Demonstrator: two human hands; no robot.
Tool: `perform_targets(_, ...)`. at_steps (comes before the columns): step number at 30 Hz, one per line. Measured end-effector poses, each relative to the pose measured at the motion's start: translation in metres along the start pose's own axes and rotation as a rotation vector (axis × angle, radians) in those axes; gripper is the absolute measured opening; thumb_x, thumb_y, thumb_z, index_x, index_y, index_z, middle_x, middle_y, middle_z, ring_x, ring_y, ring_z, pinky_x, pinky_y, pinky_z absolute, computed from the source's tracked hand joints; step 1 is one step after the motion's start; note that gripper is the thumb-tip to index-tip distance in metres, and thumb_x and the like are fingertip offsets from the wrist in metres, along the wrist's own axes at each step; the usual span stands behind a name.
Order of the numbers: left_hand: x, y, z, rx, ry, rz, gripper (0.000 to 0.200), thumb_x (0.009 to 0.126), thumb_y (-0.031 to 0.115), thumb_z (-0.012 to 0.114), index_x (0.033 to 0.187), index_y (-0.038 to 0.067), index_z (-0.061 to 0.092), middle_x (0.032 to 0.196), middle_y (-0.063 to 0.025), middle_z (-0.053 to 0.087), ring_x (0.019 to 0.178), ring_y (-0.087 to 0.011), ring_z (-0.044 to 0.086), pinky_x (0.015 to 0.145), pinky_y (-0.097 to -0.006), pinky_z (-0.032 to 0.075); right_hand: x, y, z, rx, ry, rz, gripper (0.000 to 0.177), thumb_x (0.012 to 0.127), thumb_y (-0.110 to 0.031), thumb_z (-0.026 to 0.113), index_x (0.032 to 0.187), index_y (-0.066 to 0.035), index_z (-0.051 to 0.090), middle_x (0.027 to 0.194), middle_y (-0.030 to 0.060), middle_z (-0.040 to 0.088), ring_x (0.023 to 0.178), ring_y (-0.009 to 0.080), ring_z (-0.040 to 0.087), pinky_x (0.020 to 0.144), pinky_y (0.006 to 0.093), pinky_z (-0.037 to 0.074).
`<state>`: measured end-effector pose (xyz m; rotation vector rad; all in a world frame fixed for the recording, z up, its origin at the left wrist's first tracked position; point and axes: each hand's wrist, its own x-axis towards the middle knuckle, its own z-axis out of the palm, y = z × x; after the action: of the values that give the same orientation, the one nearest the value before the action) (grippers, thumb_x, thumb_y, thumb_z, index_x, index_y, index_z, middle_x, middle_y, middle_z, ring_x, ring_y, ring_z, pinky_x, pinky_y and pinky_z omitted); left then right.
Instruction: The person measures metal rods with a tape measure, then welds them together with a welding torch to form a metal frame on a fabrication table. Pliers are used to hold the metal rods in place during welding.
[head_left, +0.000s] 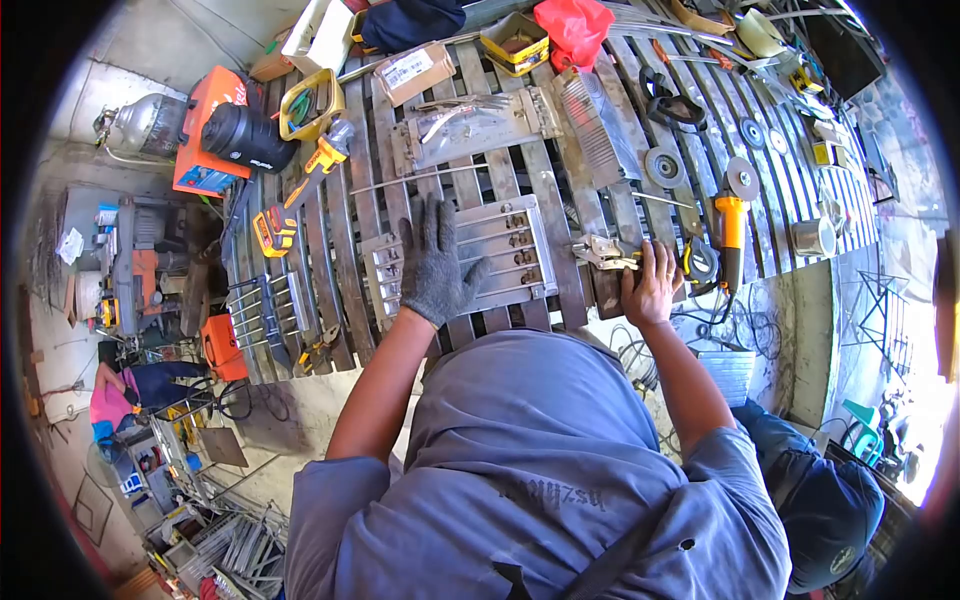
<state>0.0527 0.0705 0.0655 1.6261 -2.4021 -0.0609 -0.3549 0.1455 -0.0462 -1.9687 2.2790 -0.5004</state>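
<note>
My left hand, in a dark grey work glove, lies with fingers stretched out over a flat metal frame. The frame has parallel bars and a row of small fittings on its right side. My right hand is bare and rests at the near edge of the slatted table, fingers extended. Just left of its fingertips lie metal locking pliers; whether the fingers touch their handle is hard to tell. Right of that hand are a tape measure and a yellow angle grinder with its disc facing up.
A yellow cordless tool lies left, near an orange machine. Farther back are a second metal plate, a cardboard box, a yellow bin and a red bag. Loose discs lie right. Cables hang below the table.
</note>
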Motion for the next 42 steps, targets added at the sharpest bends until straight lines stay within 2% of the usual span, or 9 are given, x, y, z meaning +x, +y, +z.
perform_targets(4,0.009,-0.004,0.028,-0.007,0.078,-0.023,0.113,0.1,0.062,0.068,0.174,-0.011,0.022,0.183,-0.035,0.019,0.171,-0.0545,0.015,0.137,-0.0697,0.011,-0.001,0.0,-0.003,0.018,0.019,0.0,0.074,0.1,-0.04,0.072,0.164,-0.012,0.052,0.163,0.0168,0.053,0.158,0.037,0.043,0.126,0.0657,0.024)
perform_targets(7,-0.008,-0.008,0.068,0.037,-0.238,-0.084,0.112,0.103,0.064,0.062,0.174,-0.012,0.021,0.182,-0.0353,0.02,0.171,-0.054,0.014,0.137,-0.0683,0.01,-0.001,0.003,0.0,0.016,0.034,-0.011,0.073,0.099,-0.041,0.073,0.163,-0.011,0.053,0.162,0.0168,0.054,0.157,0.0367,0.044,0.125,0.0641,0.025)
perform_targets(8,-0.009,-0.011,0.076,0.029,-0.197,-0.078,0.111,0.104,0.068,0.058,0.173,-0.012,0.024,0.182,-0.0352,0.023,0.171,-0.0535,0.015,0.137,-0.067,0.009,0.0,0.003,0.0,-0.016,0.032,-0.015,0.071,0.099,-0.041,0.072,0.162,-0.011,0.054,0.161,0.017,0.055,0.158,0.0363,0.044,0.126,0.0623,0.026)
perform_targets(17,-0.019,-0.004,0.084,0.069,-0.143,-0.086,0.11,0.103,0.067,0.058,0.173,-0.011,0.025,0.182,-0.0356,0.021,0.171,-0.0541,0.013,0.136,-0.0703,0.008,-0.003,0.002,-0.002,-0.018,0.048,-0.025,0.071,0.101,-0.043,0.068,0.162,-0.01,0.054,0.16,0.0171,0.054,0.156,0.0375,0.044,0.126,0.0612,0.025)
perform_targets(21,-0.029,0.011,0.085,0.086,-0.207,-0.007,0.111,0.103,0.07,0.055,0.173,-0.011,0.028,0.182,-0.0368,0.02,0.171,-0.0568,0.012,0.136,-0.0706,0.006,-0.001,0.0,-0.006,-0.007,0.06,-0.026,0.07,0.102,-0.043,0.067,0.162,-0.01,0.053,0.161,0.0179,0.054,0.156,0.0383,0.044,0.127,0.0608,0.025)
perform_targets(25,-0.04,0.019,0.081,0.026,-0.295,0.061,0.114,0.101,0.073,0.057,0.173,-0.01,0.029,0.183,-0.0365,0.019,0.171,-0.0572,0.011,0.136,-0.0697,0.006,-0.001,0.0,-0.005,-0.009,0.056,-0.027,0.07,0.102,-0.043,0.066,0.162,-0.01,0.053,0.161,0.0181,0.054,0.156,0.0384,0.044,0.126,0.0607,0.026)
perform_targets(26,-0.047,0.017,0.087,-0.027,-0.242,0.083,0.114,0.1,0.074,0.058,0.174,-0.008,0.029,0.184,-0.0335,0.019,0.172,-0.0549,0.01,0.137,-0.0692,0.006,-0.001,0.0,-0.005,0.002,0.061,-0.029,0.07,0.102,-0.043,0.066,0.162,-0.01,0.053,0.16,0.0179,0.054,0.155,0.0381,0.044,0.126,0.0612,0.026)
perform_targets(32,-0.061,0.013,0.091,0.012,-0.289,0.197,0.106,0.101,0.069,0.062,0.175,-0.002,0.034,0.186,-0.0263,0.022,0.174,-0.0486,0.009,0.138,-0.0678,0.005,-0.001,0.002,-0.003,0.005,0.075,-0.042,0.07,0.102,-0.045,0.066,0.162,-0.01,0.053,0.159,0.0178,0.055,0.154,0.038,0.045,0.126,0.0612,0.026)
perform_targets(42,-0.069,0.02,0.079,-0.039,-0.242,0.173,0.106,0.097,0.063,0.068,0.174,-0.002,0.036,0.185,-0.027,0.023,0.173,-0.0493,0.013,0.138,-0.068,0.008,-0.002,0.005,-0.001,0.008,0.059,-0.049,0.072,0.103,-0.046,0.065,0.165,-0.011,0.051,0.161,0.0172,0.054,0.156,0.039,0.043,0.127,0.0638,0.025)
